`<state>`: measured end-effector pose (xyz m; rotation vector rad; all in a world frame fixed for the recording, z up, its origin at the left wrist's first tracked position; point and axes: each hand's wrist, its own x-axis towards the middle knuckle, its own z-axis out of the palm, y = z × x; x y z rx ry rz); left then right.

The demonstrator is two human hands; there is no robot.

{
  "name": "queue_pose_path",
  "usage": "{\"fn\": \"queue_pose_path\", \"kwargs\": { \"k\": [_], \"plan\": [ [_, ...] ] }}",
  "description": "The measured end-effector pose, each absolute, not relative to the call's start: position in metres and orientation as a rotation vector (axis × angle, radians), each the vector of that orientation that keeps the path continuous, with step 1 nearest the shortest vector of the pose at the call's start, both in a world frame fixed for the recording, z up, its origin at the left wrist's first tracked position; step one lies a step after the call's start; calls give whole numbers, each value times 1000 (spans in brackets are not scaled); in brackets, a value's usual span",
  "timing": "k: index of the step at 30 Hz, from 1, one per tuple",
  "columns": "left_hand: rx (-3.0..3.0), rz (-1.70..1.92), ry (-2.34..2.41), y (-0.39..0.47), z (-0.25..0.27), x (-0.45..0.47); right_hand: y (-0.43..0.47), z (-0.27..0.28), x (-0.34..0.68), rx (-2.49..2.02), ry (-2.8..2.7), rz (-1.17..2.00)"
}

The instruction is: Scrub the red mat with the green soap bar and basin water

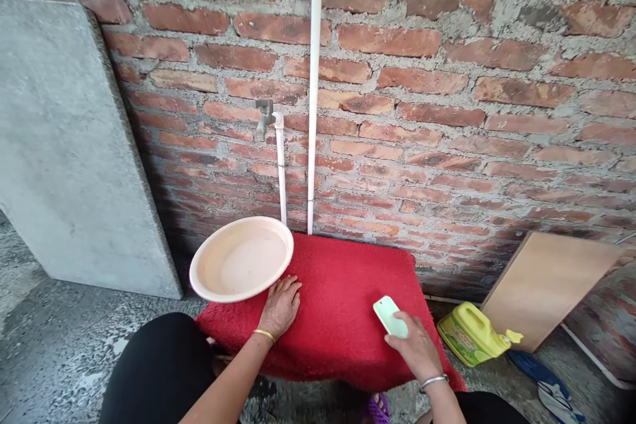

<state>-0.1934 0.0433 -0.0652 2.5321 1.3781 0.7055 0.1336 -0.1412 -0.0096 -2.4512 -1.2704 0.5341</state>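
Note:
My left hand (281, 307) lies flat on a red cloth (342, 318), fingers stretched out beside the rim of a cream-coloured plastic basin (242, 258). That basin sits at the cloth's left end and has no visible contents beyond small specks. My right hand (415, 348) grips a mint-green scrub brush (390, 316) above the right part of the cloth. Its flat, rounded back has a small hole at one end; the bristle side is hidden. The cloth covers a low surface and hangs over its front edge.
A grey tap (265, 116) on a white pipe stands by the brick wall. The grey slab (84, 146) leans at left. On the right are a yellow jug (472, 334), a tan board (546, 285) and blue slippers (541, 374). Part of the floor is wet.

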Motion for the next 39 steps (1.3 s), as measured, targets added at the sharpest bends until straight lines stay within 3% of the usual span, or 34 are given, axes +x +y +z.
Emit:
{"fn": "queue_pose_path", "kwargs": {
  "k": [11, 19, 27, 39],
  "plan": [
    [2494, 697, 1381, 42, -63, -193, -153, -3, 160, -2608, -1085, 303],
    [2529, 657, 1394, 42, -61, -193, -125, -3, 94, -2397, -1400, 428],
    [2513, 691, 1381, 42, -60, -192, -150, -2, 161, -2687, -1046, 195],
    [2484, 713, 1382, 41, -60, -193, -103, -14, 75, -2294, -1529, 155]
  ]
}}
